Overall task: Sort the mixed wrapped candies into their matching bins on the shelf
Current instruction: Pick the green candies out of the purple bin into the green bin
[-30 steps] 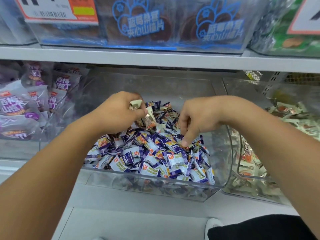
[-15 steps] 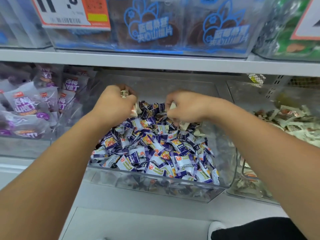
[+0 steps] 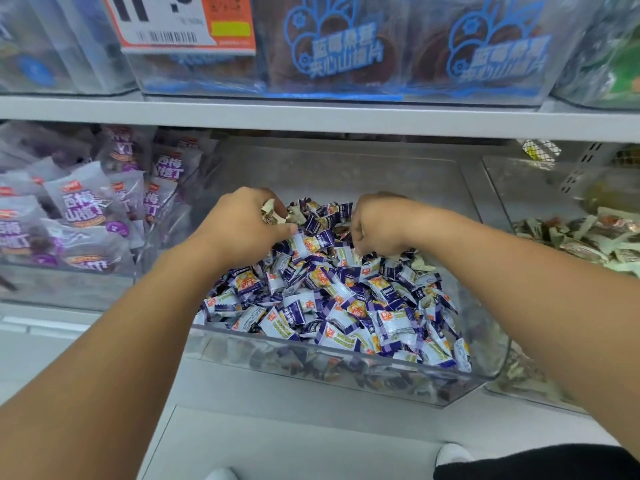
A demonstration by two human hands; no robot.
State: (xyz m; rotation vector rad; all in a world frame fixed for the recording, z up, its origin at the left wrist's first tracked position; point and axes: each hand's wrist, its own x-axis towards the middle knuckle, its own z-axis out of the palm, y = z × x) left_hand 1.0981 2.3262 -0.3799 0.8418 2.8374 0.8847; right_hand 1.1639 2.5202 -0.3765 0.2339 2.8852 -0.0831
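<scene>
The fingers [image 3: 277, 233] of the left hand [image 3: 242, 230] are curled into a loose fist around a small bunch of pale beige-wrapped candies [image 3: 272, 214], whose twisted ends stick up and to the right out of the top of the fist; how many it holds cannot be told. The hand sits at the back left of the heap.

To its left, a clear bin [image 3: 69, 289] holds large purple-and-white snack bags [image 3: 81, 206], leaning upright with their printed faces toward the camera.

In the middle stands the clear plastic bin [image 3: 311, 362] on the lower shelf [image 3: 242, 386], its long axis running from the front edge back under the upper shelf [image 3: 311, 116]. It is filled with small purple-and-white wrapped candies [image 3: 329, 299], lying jumbled at every angle with no common direction.

The right hand [image 3: 379, 223] is over the back right of the same heap, knuckles up, fingers bent downward into the candies. The fingertips are hidden behind the hand, so whether they pinch a candy cannot be told.

Further right, a second clear bin [image 3: 498, 188] holds beige-and-green wrapped candies [image 3: 581, 237], also piled without order.

On the upper shelf, a price tag [image 3: 187, 26] hangs on the front of a bin of blue-printed snack packs [image 3: 346, 50].
</scene>
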